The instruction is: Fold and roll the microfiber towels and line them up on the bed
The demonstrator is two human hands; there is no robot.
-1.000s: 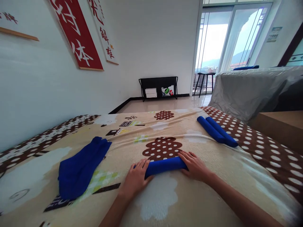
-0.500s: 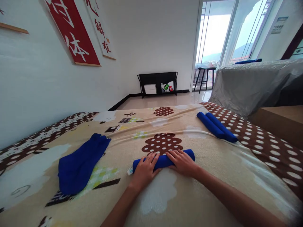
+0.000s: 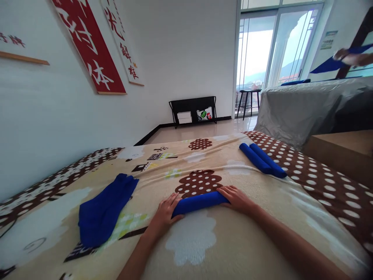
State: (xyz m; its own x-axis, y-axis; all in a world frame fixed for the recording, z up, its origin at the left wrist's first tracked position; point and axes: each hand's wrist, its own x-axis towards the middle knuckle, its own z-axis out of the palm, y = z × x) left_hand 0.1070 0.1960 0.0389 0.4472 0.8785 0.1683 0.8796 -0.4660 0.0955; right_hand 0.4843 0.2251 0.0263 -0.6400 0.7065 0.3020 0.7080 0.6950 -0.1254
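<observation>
A tightly rolled blue towel lies on the patterned blanket in front of me. My left hand is closed round its left end, thumb on the near side and fingers over the far side. At the opposite end my right hand grips the roll in the same way, covering its tip. To the left, nearest my left hand, a loose blue towel lies crumpled and flat. Two more blue rolls rest side by side beyond my right hand.
A plastic-covered piece of furniture stands at the right, beside a brown box-like surface. Above it, another person's hand holds a blue cloth. A black rack and a stool stand at the back.
My hands have moved apart from the middle of the roll to its two ends. Another person's hand with a blue cloth has come into view at the upper right. My view has tilted up slightly.
</observation>
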